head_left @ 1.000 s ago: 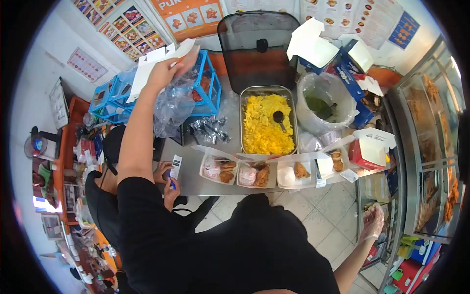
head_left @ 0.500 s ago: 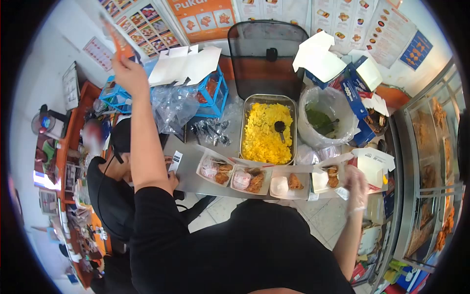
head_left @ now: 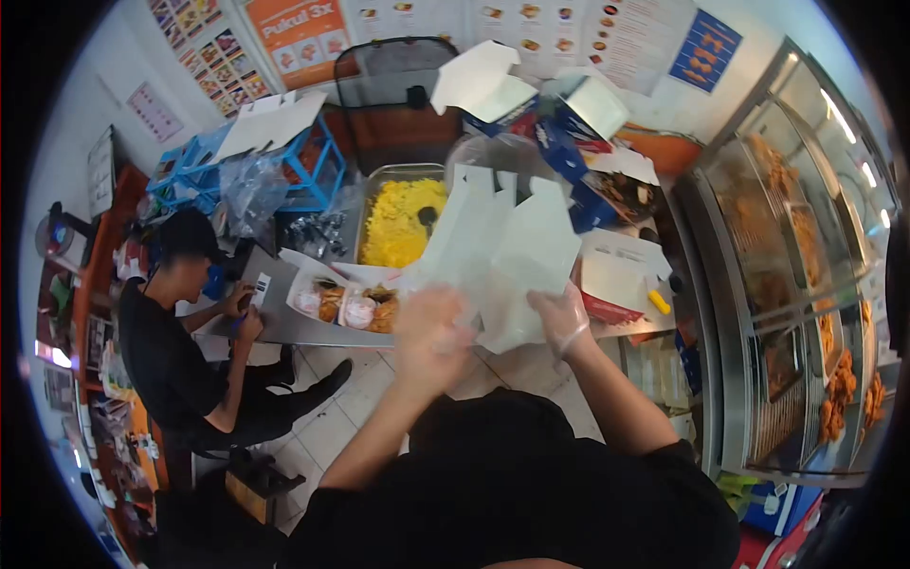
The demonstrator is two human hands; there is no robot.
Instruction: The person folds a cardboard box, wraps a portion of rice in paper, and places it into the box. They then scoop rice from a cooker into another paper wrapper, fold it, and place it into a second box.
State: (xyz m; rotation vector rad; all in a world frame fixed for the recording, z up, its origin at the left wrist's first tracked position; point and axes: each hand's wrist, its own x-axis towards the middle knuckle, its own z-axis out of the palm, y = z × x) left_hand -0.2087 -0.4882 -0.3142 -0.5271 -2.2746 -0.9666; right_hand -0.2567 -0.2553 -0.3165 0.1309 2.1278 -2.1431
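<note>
An unfolded food carton (head_left: 507,256), pale inside with cut flaps at the top, stands up in front of me. My right hand (head_left: 561,321), in a clear plastic glove, pinches its lower right part between thumb and fingers. At the carton's lower left is my left hand (head_left: 431,332), its fingers smeared by motion. Left of that hand, filled food boxes hold fried chicken (head_left: 382,316) and round wrapped portions (head_left: 355,311). Behind the carton, a metal tray (head_left: 364,248) of yellow rice (head_left: 393,223) is partly covered, with a dark scoop (head_left: 427,216) in it.
An open carton (head_left: 616,266) sits at right on the counter, near a glass display cabinet (head_left: 697,218) of fried chicken. Blue crates (head_left: 327,175) stand at back left. A seated person (head_left: 175,313) at left holds a white label (head_left: 261,284).
My left hand has come down from the upper left, where it held a folded carton. An unfolded carton is now before me, held by my right hand. The view has turned right.
</note>
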